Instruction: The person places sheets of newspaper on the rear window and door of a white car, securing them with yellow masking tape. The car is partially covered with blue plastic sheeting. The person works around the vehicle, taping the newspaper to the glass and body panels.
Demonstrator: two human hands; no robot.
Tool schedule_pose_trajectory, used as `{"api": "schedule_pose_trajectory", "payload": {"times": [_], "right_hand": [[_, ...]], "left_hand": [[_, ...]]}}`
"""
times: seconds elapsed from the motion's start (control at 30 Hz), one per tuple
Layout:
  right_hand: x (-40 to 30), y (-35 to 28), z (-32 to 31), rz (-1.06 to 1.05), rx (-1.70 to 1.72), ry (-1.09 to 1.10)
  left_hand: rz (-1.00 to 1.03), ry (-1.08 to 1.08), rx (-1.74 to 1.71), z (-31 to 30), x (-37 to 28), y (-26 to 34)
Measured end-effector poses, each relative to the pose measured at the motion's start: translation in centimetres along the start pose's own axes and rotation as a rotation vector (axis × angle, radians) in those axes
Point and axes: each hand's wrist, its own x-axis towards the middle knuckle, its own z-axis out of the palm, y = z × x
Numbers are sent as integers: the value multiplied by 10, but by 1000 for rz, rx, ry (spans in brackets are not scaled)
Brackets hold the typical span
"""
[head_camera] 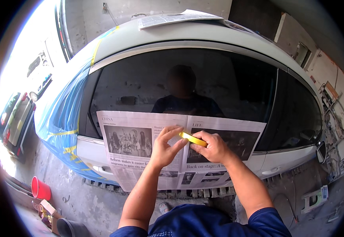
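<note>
Before me stands a white car [121, 44] with a dark side window [148, 86]. A spread newspaper sheet [172, 166] hangs across the lower window and the door below it. A roll of yellow masking tape [196, 140] is gripped by my right hand [215, 148], thumb and fingers on its rim. My left hand [167, 145] is at the roll's left end, thumb and fingertips close to the tape; whether it pinches the loose end is hard to tell. Blue plastic film [62, 118], edged with yellow tape, covers the car's left end.
More newspaper [178, 20] lies on the roof. A side mirror [321, 152] sticks out at the right. On the floor are a red bucket [41, 188], a dark bucket [68, 228], a cardboard box [53, 223] and a plastic stool [315, 199]. A cluttered rack [337, 118] stands far right.
</note>
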Motion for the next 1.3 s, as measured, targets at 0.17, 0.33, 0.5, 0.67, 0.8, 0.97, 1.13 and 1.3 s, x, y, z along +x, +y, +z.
{"api": "schedule_pose_trajectory", "payload": {"times": [0.17,0.33,0.5,0.67,0.8,0.97,1.13,1.3], "right_hand": [[-1,4,4,-65,-51,33],[-2,3,4,-73,-94,55],[-3,7,12,-135,-174,82],[-2,16,19,-243,-201,85],[-3,16,20,-305,-246,79],[-3,14,18,-349,-237,54],[-3,17,17,-361,-257,38],[-3,18,19,-353,-260,43]], "left_hand": [[54,7,41,-2,0,0],[-43,106,120,6,-7,11],[-173,140,176,9,-14,27],[-195,173,205,13,-20,28],[-330,180,48,14,-23,31],[-270,78,55,7,-23,31],[-47,57,344,5,-26,31],[-73,74,274,4,-29,25]]}}
